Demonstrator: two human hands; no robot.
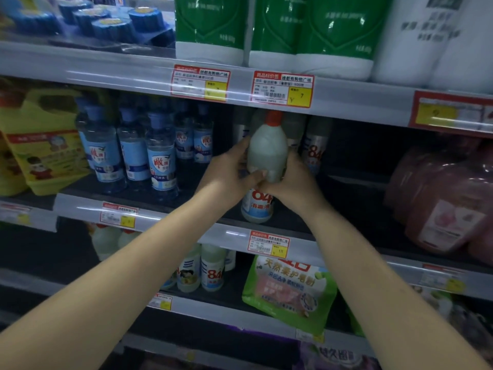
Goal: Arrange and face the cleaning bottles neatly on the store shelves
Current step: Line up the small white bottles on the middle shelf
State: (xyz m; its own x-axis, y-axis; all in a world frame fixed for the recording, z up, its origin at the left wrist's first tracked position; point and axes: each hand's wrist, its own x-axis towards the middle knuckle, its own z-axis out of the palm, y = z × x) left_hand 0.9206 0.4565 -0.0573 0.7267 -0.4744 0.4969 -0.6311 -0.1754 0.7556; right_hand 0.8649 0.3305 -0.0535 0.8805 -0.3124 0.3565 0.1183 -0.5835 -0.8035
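Hands wrap a white bottle with a red cap, my left hand and right hand both curled round its lower body, holding it upright at the middle shelf edge, probably to turn its blank side away.

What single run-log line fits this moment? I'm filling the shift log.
hands: left and right both grip white bottle | cap: red | place: middle shelf | label: faces away
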